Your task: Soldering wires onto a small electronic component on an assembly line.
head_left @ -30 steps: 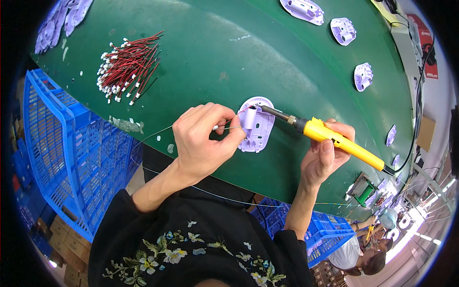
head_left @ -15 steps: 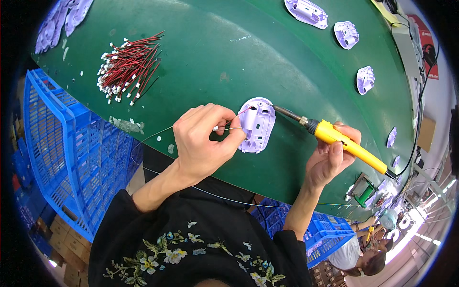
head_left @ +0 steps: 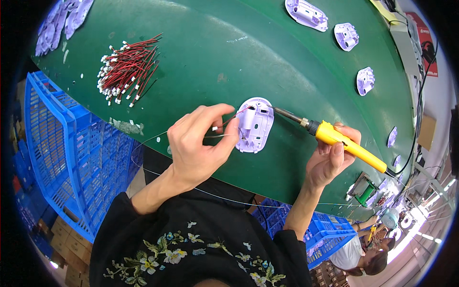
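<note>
A plastic housing (head_left: 255, 124) lies near the tabletop's (head_left: 201, 52) near edge. The left hand (head_left: 198, 143) rests just left of it, touching it; a soldering iron (head_left: 334, 138), held in the right hand (head_left: 330, 160), reaches it from the right. A bundle of wires (head_left: 128, 67) lies far left. More housings (head_left: 345, 36) sit far right. A crate (head_left: 62, 143) stands left, below the tabletop.
</note>
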Action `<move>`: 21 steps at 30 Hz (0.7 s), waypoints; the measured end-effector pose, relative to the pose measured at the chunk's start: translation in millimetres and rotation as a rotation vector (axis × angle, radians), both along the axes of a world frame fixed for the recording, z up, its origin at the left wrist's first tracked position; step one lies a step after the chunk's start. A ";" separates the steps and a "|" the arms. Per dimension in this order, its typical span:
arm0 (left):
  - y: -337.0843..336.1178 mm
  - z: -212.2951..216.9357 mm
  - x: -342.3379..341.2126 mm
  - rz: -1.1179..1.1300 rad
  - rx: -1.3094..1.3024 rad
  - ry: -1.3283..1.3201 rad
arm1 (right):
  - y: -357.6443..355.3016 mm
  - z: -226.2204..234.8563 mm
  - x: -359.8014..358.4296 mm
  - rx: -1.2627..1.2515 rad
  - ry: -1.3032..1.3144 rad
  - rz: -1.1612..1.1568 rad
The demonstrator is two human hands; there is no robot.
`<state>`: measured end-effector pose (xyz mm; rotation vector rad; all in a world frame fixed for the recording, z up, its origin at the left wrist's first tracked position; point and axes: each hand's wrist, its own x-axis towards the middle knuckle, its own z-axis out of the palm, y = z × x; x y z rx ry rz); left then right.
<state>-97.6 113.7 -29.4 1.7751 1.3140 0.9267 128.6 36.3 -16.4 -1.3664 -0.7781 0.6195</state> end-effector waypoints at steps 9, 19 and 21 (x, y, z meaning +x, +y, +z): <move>-0.2 45.0 -25.7 -0.070 -0.087 -0.073 | -0.5 9.5 2.8 0.054 0.051 -0.028; -2.3 93.5 -245.0 0.881 0.452 0.389 | -5.5 23.9 14.2 0.096 0.071 -0.126; -6.8 99.3 -271.7 0.996 0.457 0.645 | -5.9 23.3 14.3 0.116 0.076 -0.144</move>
